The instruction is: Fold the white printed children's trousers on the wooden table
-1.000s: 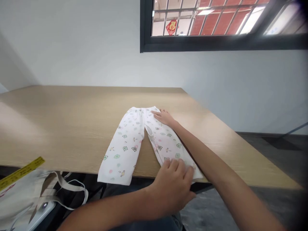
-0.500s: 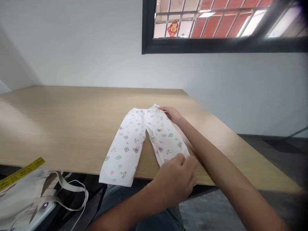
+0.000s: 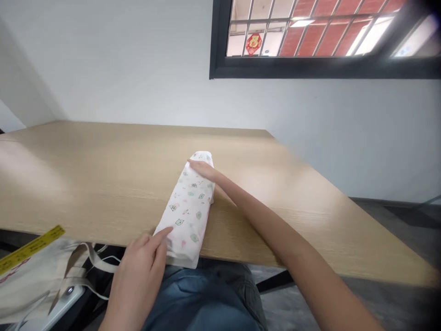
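Note:
Small white trousers point(image 3: 189, 197) printed with green, pink and dark little figures lie folded lengthwise on the table, one leg over the other. Their leg ends reach just past the front edge. My right hand point(image 3: 204, 170) rests flat across the fabric near the waist end, fingers stretched out. Down by the leg ends, my left hand point(image 3: 139, 271) touches the cloth with its index finger extended. Its other fingers are partly hidden from view.
The wooden table point(image 3: 103, 184) runs back to a pale wall point(image 3: 138, 59). At the lower left are a cloth bag point(image 3: 37, 276) with straps, a yellow measuring strip point(image 3: 31, 248) and a white device point(image 3: 65, 308) with a cable. A barred window point(image 3: 310, 37) is above.
The leg on the right has been folded over onto the left one. My left hand has swung leftward with it and loosened its hold. My right hand has shifted left along the waist.

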Action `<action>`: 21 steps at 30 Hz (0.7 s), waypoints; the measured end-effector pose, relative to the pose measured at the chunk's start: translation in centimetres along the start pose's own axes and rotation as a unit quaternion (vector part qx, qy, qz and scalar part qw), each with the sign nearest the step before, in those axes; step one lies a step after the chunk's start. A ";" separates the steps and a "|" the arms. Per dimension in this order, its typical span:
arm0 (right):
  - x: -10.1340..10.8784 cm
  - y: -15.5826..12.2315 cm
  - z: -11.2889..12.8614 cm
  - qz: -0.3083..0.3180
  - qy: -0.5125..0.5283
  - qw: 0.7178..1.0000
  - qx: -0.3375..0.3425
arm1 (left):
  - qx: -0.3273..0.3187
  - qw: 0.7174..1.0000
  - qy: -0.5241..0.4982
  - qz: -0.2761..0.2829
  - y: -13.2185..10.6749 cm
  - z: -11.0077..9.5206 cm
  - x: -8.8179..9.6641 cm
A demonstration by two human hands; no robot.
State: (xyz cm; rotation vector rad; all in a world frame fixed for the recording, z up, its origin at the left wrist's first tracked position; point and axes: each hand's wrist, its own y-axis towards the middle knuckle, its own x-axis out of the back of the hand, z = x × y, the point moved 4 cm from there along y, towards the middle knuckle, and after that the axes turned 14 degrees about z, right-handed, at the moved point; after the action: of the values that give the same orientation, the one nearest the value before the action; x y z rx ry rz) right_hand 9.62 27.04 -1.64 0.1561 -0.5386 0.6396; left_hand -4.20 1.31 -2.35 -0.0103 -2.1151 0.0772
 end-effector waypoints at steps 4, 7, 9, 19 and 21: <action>0.0 -0.6 -0.9 0.011 -0.058 0.998 0.029 | -0.017 0.986 0.137 -0.093 0.2 -0.2 -0.4; 1.9 -1.3 -2.1 -0.011 -0.073 0.997 -0.005 | -0.097 0.978 0.164 -0.089 1.0 -2.0 -1.3; 3.5 -1.9 -2.9 -0.028 -0.071 0.997 -0.024 | -0.170 0.972 0.154 -0.052 1.6 -3.8 -2.2; 5.6 -3.6 -4.1 0.018 0.043 0.996 -0.079 | -0.323 0.925 0.163 0.113 4.4 -8.8 -2.2; 5.3 -3.5 -3.8 0.081 0.116 0.988 -0.064 | -0.367 0.899 0.184 0.149 7.9 -9.5 -2.0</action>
State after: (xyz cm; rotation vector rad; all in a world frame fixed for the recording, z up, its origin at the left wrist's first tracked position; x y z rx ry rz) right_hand 16.92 28.21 -1.96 -0.0840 -0.3673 0.7669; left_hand 4.77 9.63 0.33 -0.7427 -1.6355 -0.5081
